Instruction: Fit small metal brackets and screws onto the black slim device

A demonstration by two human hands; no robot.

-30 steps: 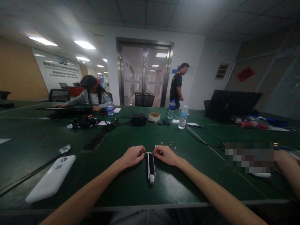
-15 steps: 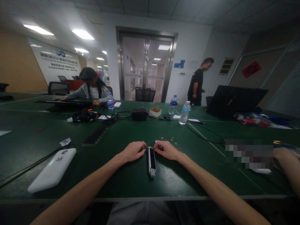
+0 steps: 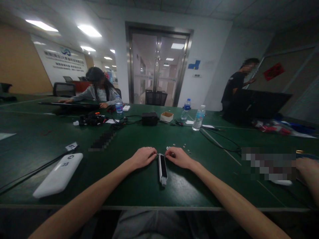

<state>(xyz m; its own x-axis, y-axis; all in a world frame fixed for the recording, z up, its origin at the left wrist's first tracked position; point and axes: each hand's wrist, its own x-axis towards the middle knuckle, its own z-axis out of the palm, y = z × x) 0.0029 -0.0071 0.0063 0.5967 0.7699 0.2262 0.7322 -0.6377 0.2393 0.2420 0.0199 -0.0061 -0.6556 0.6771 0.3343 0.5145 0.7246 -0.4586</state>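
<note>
One head-worn camera looks forward and down across the green table point(image 3: 139, 192) toward the glass doors point(image 3: 159, 66).

Left hand point(image 3: 144, 156) and right hand point(image 3: 178, 157) pinching the far end of a slim black device point(image 3: 162, 167), small washers point(image 3: 185, 147) just beyond, green table point(image 3: 129, 186)

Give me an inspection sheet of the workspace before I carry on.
Surface: green table, seams across it.
Job's things: slim black bar lying flat, pointing away from the person; small washers just beyond it.
Clutter: white case at left; bottles, small box and black adapter farther back.
Grips: left hand and right hand meet at the bar's far end; grip unclear.
Cables: cable right of the washers; second cable by the case.
Surroundings: glass doors, laptop, seated person, standing person, another's hand far right.
</note>
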